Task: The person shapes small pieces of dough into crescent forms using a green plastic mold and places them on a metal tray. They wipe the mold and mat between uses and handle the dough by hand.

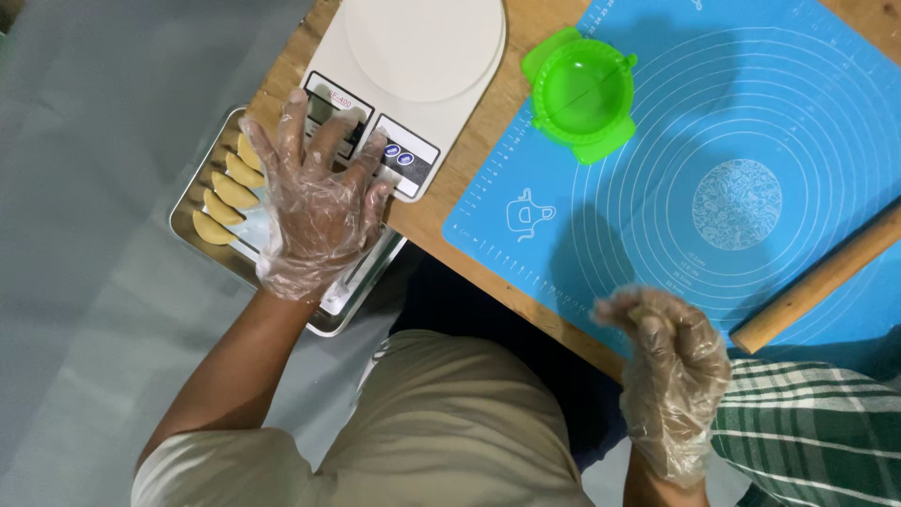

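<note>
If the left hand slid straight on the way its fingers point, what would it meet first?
The white kitchen scale: the left hand already has its fingertips over the display end. Whether they touch it is unclear from above.

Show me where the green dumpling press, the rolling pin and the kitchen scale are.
green dumpling press [582, 91], head view, centre of its bowl
rolling pin [818, 279], head view, middle of the visible shaft
kitchen scale [424, 42], head view, round white platform

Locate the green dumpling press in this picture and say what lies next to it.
The green dumpling press lies open at top centre of the head view, on the upper left corner of the blue mat, just right of the white scale.
</note>
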